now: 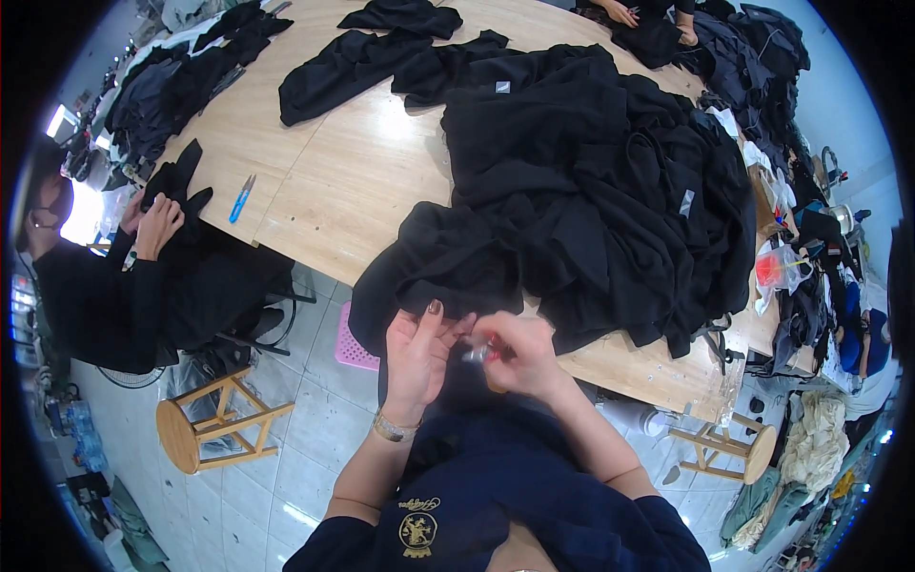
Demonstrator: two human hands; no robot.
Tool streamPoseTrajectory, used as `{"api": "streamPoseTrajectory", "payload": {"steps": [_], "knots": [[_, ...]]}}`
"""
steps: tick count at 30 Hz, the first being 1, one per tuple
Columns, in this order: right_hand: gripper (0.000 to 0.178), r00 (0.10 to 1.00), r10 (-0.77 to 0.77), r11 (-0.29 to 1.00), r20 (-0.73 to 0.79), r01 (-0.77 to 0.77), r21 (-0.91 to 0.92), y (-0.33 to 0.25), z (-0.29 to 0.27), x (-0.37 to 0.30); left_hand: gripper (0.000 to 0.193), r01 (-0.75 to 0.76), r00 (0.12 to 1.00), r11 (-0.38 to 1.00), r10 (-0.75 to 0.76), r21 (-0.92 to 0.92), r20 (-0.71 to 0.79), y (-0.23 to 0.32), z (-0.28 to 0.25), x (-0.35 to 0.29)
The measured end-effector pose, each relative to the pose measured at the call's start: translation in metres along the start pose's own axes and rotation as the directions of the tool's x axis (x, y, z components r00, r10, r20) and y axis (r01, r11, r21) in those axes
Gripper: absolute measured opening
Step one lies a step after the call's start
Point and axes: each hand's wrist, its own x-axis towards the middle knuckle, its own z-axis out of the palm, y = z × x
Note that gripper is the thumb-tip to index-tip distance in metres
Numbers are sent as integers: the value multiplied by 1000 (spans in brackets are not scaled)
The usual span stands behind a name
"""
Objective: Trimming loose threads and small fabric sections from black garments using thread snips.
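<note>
My left hand (pixel 416 355) is raised palm-up at the table's near edge, fingers pinching the hem of a black garment (pixel 434 262) that hangs off the table. My right hand (pixel 519 353) is closed around a small red-handled thread snipper (pixel 481 354), its tip close to my left fingers. The garment belongs to a large heap of black clothes (pixel 610 181) spread over the wooden table (pixel 353 181). A bracelet sits on my left wrist.
A person in black sits at the left, hands (pixel 152 224) on black fabric; blue snips (pixel 241 197) lie near them. Another person's hands (pixel 624 13) work at the far end. Wooden stools (pixel 214 419) (pixel 729 443) stand on the tiled floor, with a pink basket (pixel 353 343) under the table.
</note>
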Motion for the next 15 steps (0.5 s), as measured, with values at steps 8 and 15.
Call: {"api": "streamPoseTrajectory", "payload": {"steps": [8, 15], "knots": [[25, 970, 242, 970, 29, -241, -36, -3, -4, -9, 5, 82, 994, 991, -88, -104, -60, 6, 5, 0], [22, 987, 151, 947, -58, -161, -277, 20, -1, -10, 7, 103, 992, 989, -109, -104, -57, 9, 7, 0]]}}
